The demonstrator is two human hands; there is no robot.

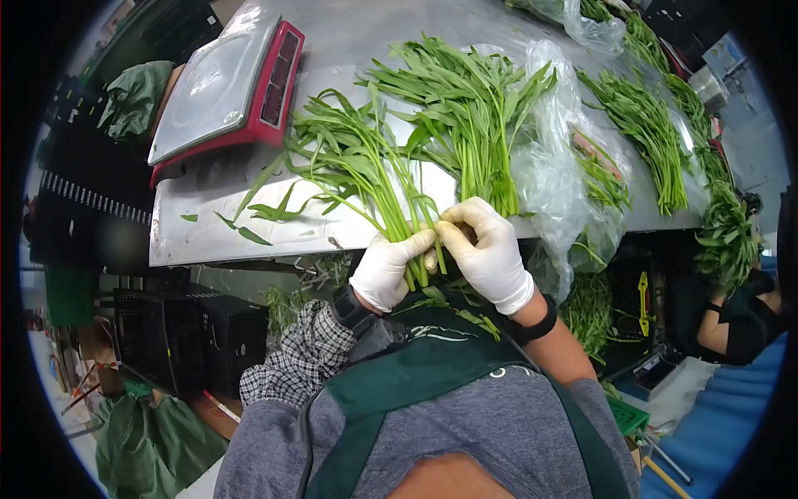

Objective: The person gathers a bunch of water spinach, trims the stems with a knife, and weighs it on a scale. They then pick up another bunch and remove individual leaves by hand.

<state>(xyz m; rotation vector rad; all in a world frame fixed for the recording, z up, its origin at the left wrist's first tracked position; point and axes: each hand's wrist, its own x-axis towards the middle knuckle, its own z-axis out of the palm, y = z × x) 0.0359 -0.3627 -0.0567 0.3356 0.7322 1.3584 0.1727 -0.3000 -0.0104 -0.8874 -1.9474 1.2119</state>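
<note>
My left hand [389, 268], in a white glove, is closed round the lower stems of a bunch of leafy greens [366, 170]. The leaves of this bunch lie on the metal table [199, 229], spread away from me. My right hand [485, 249], gloved too, pinches a stem at the right side of the bunch, close to the left fingertips. A larger pile of greens [474, 116] rests just beyond my right hand. Cut stem ends stick out below my left hand, and loose leaves [465, 316] hang near my apron.
A red scale [224, 91] with a metal plate stands at the table's left. Clear plastic bags [553, 166] lie right of the pile, with more greens [648, 141] beyond. Black crates [179, 337] are below left. Another person's arm [713, 333] shows at far right.
</note>
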